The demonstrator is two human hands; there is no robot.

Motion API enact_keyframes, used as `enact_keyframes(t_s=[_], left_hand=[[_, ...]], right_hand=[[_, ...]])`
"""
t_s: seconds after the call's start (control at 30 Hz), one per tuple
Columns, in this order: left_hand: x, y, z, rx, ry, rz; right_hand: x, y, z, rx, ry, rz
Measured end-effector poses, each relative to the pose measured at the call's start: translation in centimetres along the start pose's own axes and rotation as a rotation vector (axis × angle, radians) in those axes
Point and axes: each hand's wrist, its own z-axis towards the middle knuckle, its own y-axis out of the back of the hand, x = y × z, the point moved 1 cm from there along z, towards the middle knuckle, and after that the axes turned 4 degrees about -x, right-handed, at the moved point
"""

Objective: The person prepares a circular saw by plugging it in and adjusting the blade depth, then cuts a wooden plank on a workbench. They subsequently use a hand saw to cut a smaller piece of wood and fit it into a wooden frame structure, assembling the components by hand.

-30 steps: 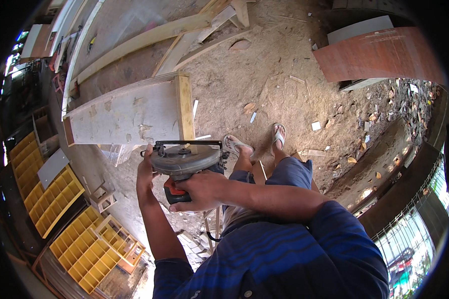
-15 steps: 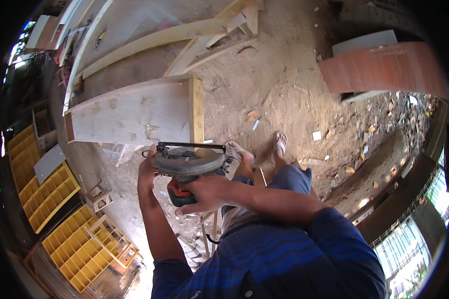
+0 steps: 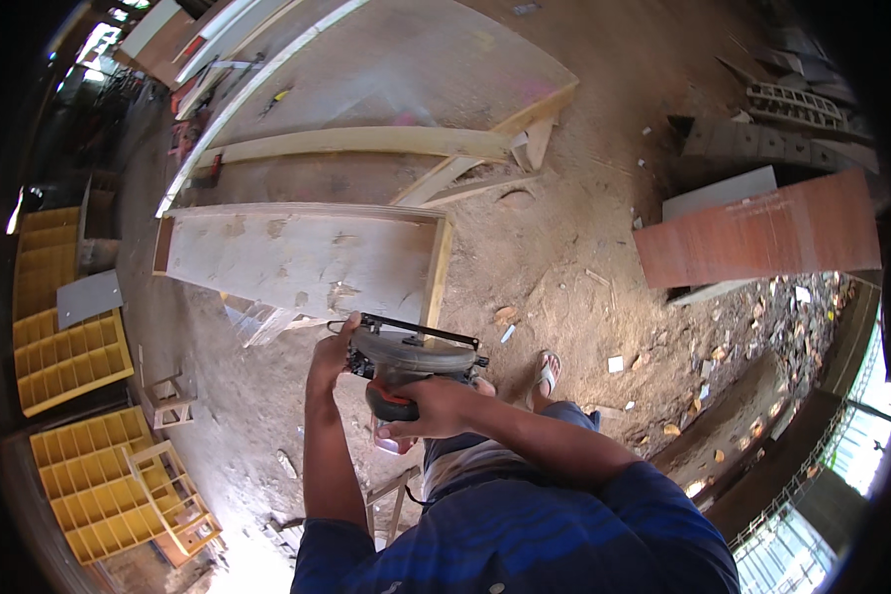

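Note:
A circular saw (image 3: pixel 406 354) with a grey blade guard, a flat black base and a red-and-black handle is held in front of my waist. My right hand (image 3: pixel 438 408) wraps round its handle. My left hand (image 3: pixel 335 354) grips the front end of the saw by the base, fingers partly hidden behind it. Just beyond the saw lies a long shallow wooden box-like panel (image 3: pixel 302 259) with a grey, patchy face and a pale wood edge at its right end. The base's far edge overlaps the panel's near right corner in view; whether they touch I cannot tell.
Behind the panel is a large board (image 3: pixel 426 74) on a timber frame (image 3: pixel 366 142). A reddish-brown board (image 3: pixel 762 233) lies at the right, near debris (image 3: pixel 752 346). Yellow compartmented shelf units (image 3: pixel 109 485) stand at the left. My sandaled foot (image 3: pixel 547 371) is on the dirt floor.
My view has turned, so the panel, timber frame and board sit lower and farther right. The saw stays in both hands, a little lower and to the right in view.

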Motion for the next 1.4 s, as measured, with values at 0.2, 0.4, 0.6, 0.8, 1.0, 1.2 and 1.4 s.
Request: enact_keyframes(t_s=[0.2,0.4,0.6,0.8,1.0,1.2,1.4], left_hand=[[0.2,-0.4,0.4,0.053,-0.024,-0.049],[-0.2,-0.3,0.7,0.086,-0.074,-0.037],[0.0,-0.2,1.8,0.073,-0.093,-0.003],[0.1,0.2,2.4,0.07,-0.123,-0.011],[0.1,1.0,2.6,0.093,-0.097,-0.002],[1.3,0.6,4.4,0.092,-0.074,0.013],[1.7,0.2,4.8,0.085,-0.138,0.033]], right_hand=[[0.2,-0.5,0.6,-0.003,-0.028,-0.035],[0.6,-0.9,0.8,-0.05,-0.039,-0.077],[0.3,-1.6,1.2,-0.111,-0.01,-0.106],[1.1,-1.6,1.8,-0.095,-0.033,-0.091],[1.4,-1.7,2.8,-0.095,-0.043,-0.121],[0.9,-2.3,3.1,-0.121,-0.038,-0.119],[1.6,-2.1,3.6,-0.057,-0.131,-0.156]])
